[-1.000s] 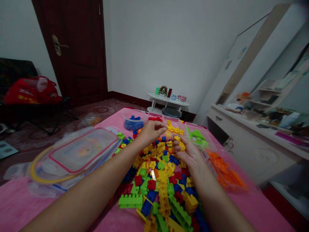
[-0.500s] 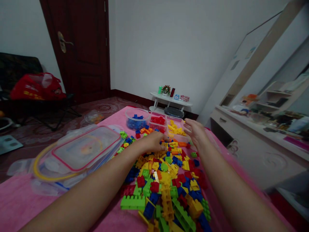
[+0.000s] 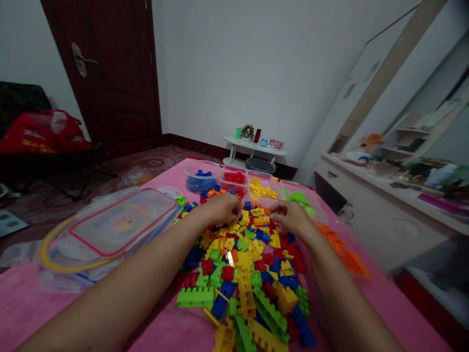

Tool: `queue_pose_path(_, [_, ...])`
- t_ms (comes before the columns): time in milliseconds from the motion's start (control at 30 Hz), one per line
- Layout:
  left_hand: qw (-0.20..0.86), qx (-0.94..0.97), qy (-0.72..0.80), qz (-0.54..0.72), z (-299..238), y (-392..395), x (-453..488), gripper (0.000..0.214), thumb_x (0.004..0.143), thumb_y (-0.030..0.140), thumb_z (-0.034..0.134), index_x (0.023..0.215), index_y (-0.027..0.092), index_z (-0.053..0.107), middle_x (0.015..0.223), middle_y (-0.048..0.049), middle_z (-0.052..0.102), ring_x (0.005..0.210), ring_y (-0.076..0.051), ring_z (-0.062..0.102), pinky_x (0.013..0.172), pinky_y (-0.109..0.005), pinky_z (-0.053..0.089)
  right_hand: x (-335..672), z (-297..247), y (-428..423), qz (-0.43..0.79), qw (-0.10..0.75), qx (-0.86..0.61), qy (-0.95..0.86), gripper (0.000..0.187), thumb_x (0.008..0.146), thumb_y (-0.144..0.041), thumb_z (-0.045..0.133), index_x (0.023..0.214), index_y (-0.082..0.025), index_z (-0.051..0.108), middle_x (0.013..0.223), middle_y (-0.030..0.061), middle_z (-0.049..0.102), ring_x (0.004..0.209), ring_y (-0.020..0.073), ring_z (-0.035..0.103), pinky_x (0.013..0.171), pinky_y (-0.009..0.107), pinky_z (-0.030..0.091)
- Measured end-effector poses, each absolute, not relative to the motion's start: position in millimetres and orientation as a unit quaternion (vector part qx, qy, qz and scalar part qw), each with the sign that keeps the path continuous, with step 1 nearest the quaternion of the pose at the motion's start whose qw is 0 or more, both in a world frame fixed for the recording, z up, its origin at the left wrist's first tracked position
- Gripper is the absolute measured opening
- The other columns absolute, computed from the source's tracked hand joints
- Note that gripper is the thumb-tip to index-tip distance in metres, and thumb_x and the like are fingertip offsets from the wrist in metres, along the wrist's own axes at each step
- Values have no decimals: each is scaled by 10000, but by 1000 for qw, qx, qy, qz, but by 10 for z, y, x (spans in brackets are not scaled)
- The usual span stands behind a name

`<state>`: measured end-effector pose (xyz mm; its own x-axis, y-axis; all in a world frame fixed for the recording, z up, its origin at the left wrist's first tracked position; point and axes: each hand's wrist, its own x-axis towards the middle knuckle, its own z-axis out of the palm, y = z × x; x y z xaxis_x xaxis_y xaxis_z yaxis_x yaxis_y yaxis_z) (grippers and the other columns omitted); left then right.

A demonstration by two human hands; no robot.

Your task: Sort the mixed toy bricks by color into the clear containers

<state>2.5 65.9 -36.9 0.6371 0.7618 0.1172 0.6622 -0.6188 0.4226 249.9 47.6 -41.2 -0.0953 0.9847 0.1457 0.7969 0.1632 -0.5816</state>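
A mixed heap of toy building bricks (image 3: 252,244) in yellow, green, red, blue and orange lies on the pink cloth (image 3: 150,337). At its far left part, my left hand (image 3: 224,209) is closed, fingers curled down among the bricks; whatever they hold is hidden. Across from it, my right hand (image 3: 293,217) hovers low over the heap's right side, fingertips bent and slightly apart beside yellow and orange bricks. Behind the hands stand a round tub of blue bricks (image 3: 201,182), a container of red bricks (image 3: 234,178) and one of yellow bricks (image 3: 262,188).
Green bricks (image 3: 299,199) fill another clear container at the right, and orange bricks (image 3: 342,249) lie beyond my right forearm. Stacked clear lids (image 3: 124,222) occupy the left side. A white dresser (image 3: 381,215) stands to the right, a low white table (image 3: 256,145) behind.
My right hand has moved left and down from beside the yellow bricks' container to the heap. My left hand stays over the heap, its fingers more curled. The view has turned slightly right.
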Motion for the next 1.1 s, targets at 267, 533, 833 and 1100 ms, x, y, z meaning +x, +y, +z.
queue_pose_path(267, [143,883,409,179,-352,669,25,134,682,253,642,780,197,714,718,-22,693,609,-134,587,536,-201,359,2291,-533,363,155,164,-637,-737,181,569,-83,618,681,-198,703,627,-5,662,571,123,569,516,209,362])
queue_pose_path(533, [138,883,415,171,-396,699,34,187,683,276,662,852,226,724,796,-21,712,704,-152,613,623,-217,391,2342,-520,436,54,201,-689,-694,301,743,-219,538,1006,-173,677,909,75,688,781,181,605,655,267,402])
queue_pose_path(833, [139,886,409,171,-394,680,39,184,693,261,638,852,215,720,765,-16,707,652,-139,599,579,-209,385,2290,-618,414,55,191,-680,-706,207,711,-242,578,872,-207,704,820,56,690,752,190,602,626,265,373])
queue_pose_path(1100, [167,842,355,371,-190,577,150,175,778,249,607,887,155,706,838,-47,707,729,-141,616,668,-226,451,2106,-418,336,400,480,-562,-542,182,702,-338,574,804,-189,589,635,-5,578,527,129,538,425,205,366])
